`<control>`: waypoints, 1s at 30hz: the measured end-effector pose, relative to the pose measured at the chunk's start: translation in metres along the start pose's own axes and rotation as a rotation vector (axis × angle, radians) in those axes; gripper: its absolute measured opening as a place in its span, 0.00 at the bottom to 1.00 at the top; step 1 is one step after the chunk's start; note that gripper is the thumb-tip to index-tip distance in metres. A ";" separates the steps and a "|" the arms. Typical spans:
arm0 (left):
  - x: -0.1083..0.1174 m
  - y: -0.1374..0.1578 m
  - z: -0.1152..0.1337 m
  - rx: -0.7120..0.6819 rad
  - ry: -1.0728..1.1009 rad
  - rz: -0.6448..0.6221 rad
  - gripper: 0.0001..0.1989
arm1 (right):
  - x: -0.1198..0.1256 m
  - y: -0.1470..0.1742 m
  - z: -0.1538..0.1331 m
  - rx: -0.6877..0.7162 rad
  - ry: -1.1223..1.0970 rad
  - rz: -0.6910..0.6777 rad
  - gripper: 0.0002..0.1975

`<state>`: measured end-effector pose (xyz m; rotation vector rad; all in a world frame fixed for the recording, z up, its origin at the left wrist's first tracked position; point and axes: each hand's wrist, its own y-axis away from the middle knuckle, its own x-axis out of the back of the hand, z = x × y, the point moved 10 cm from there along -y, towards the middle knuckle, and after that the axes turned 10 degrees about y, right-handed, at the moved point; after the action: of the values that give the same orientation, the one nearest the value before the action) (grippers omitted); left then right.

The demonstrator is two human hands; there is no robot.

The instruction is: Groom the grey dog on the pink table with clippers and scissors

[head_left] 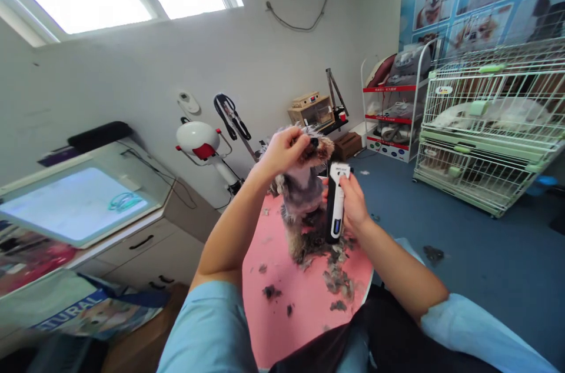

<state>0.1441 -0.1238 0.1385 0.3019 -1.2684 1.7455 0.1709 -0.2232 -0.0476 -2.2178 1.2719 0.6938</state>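
A small grey dog (302,202) sits upright on a pink grooming table (304,302). My left hand (285,149) grips the dog's muzzle and holds its head up. My right hand (353,202) holds a black and white electric clipper (335,202) upright, its blade end level with the dog's chest and neck. Clumps of cut grey fur (338,279) lie on the table around the dog's feet.
A white wire cage (485,126) stands at the right on blue floor, with a red and white shelf rack (391,108) behind it. A dryer on a stand (198,140) sits by the wall. A cabinet with a glass-topped box (83,202) is at left.
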 end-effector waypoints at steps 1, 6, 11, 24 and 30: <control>0.005 0.008 0.002 -0.028 -0.096 0.068 0.15 | 0.006 0.002 0.014 -0.080 0.027 -0.021 0.18; 0.018 0.082 -0.016 -0.046 -0.353 0.377 0.33 | 0.070 0.021 0.076 -0.390 0.019 0.067 0.13; -0.004 0.166 -0.090 0.253 0.001 0.640 0.20 | 0.161 0.050 0.109 -0.610 0.001 0.259 0.06; -0.059 0.113 -0.115 0.454 0.856 0.839 0.19 | 0.279 0.108 0.080 -0.569 0.139 0.330 0.26; -0.062 0.131 -0.111 0.391 0.754 0.880 0.16 | 0.320 0.133 0.078 -0.578 0.133 0.388 0.22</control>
<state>0.1084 -0.0677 -0.0313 -0.7613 -0.4881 2.4855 0.1793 -0.4357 -0.3319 -2.5120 1.7721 1.2036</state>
